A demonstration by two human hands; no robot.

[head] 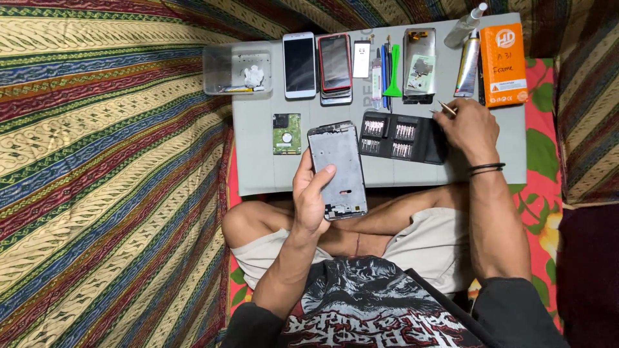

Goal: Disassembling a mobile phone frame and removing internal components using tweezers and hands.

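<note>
Leftmost, a striped woven cloth [97,161] covers the floor beside a low grey tabletop [258,167]. At the tabletop's far left corner sits a clear plastic tray [219,71] with a small white scrap and a thin yellow-tipped tool inside. Next along the back row: a white-framed phone [300,64] with a dark screen, then a red-framed phone [335,61] lying on top of another device, then a small white slab [362,59], then a cluster of slim tools, including a green plastic pry tool [394,74]. Below the white phone, a small green circuit board [287,133] lies flat. Left hand [311,193]: fingers wrapped round the left edge of a grey phone frame [338,167], thumb pressed on its face; the frame is held upright-facing above the tabletop's near edge, over the person's crossed legs. Just right of the frame, an open black bit case [400,136] with rows of metal bits rests on the tabletop. Behind it, a clear phone back cover [420,61] with small parts inside. Right hand [469,129]: fingers drawn together, pinching a thin metal tool [446,108] above the right end of the bit case; a dark band circles the wrist. Further right: a clear bottle [465,24], a silver tube [468,64], and an orange box [503,63] at the far right corner. A red floral cloth [541,167] shows beyond the tabletop edge.
</note>
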